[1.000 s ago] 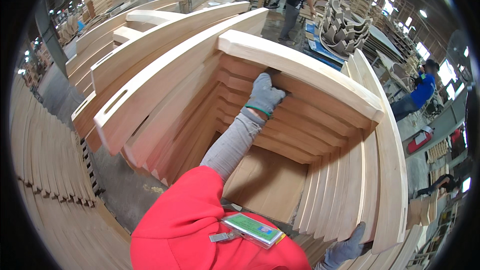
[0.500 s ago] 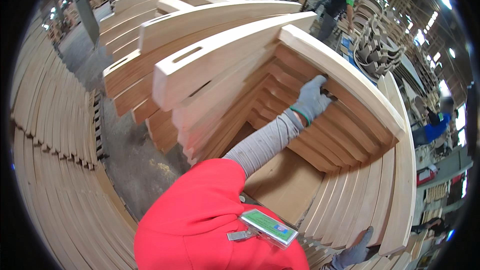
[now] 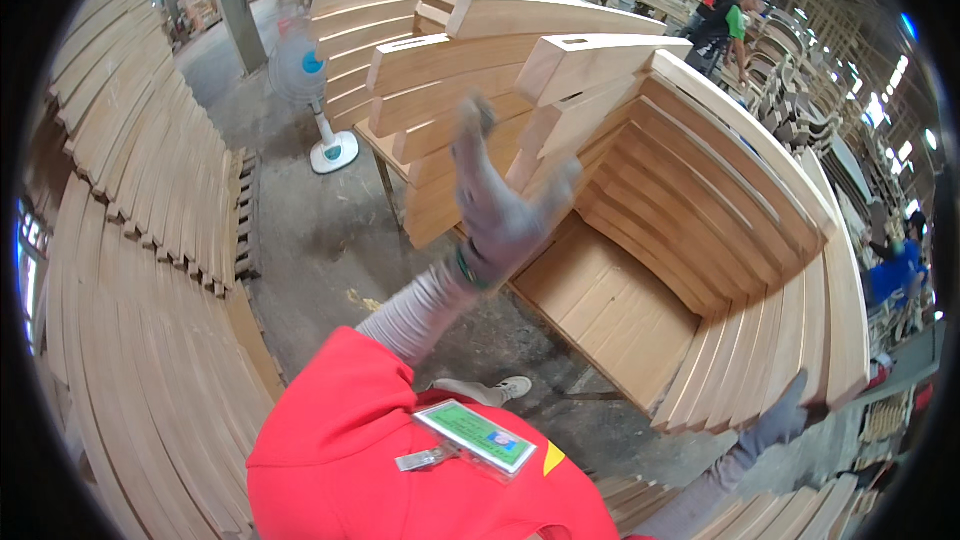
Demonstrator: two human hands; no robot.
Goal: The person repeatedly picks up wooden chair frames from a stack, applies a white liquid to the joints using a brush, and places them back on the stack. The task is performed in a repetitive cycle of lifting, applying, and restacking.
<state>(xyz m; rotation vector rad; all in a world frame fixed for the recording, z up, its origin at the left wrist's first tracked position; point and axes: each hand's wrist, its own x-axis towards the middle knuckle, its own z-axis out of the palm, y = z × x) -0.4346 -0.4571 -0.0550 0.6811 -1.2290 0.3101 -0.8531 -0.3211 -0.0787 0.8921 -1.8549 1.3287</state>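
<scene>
My left hand [image 3: 500, 205], in a grey glove, is raised in the air with its fingers spread and nothing in it. It is smeared by motion and lies in front of a stack of pale curved boards with slotted ends [image 3: 590, 65]. At the lower right my right hand [image 3: 775, 420], gloved too, grips the near end of an outermost curved wooden board [image 3: 845, 310]. Its thumb shows on top; the other fingers are mostly hidden. Between the stacks, several curved rails [image 3: 740, 135] stand nested at the far side above a brown cardboard sheet [image 3: 610, 295].
Long stacks of wooden slats [image 3: 150, 310] fill the left side. A white standing fan [image 3: 333, 148] is on the concrete floor behind, near a pillar [image 3: 235, 10]. Another person [image 3: 735, 30] works at the back right. More boards [image 3: 800, 515] lie below my right arm.
My left hand has come off the inner face of the far curved rail and swung left, its fingers opening. My right hand stays at the near board end. The view has shifted.
</scene>
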